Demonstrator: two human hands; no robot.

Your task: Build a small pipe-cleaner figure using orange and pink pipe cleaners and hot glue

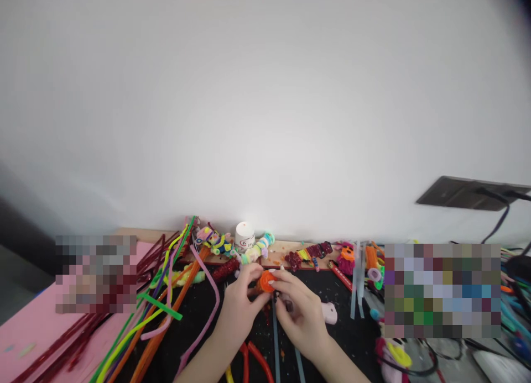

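An orange coil of pipe cleaner (pixel 267 281) is held between both hands above the black mat. My left hand (pixel 243 297) is closed on its left side, thumb and fingers pinching it. From the right, my right hand (pixel 302 311) grips the same coil, with fingertips on its top and edge. A pale pink object (pixel 330 313) pokes out beyond my right hand; most of it is hidden, so its kind is unclear. Below the hands lie red curved handles (pixel 255 361) of a tool and a translucent stick (pixel 276 344).
Loose pipe cleaners (pixel 166 311) in several colours spread over a pink board (pixel 25 339) at left. Along the wall stand a white paper cup (pixel 244 236) and several pipe-cleaner figures (pixel 213 239). Translucent sticks (pixel 359 283) lie at right, below a wall socket (pixel 468 193) with cables.
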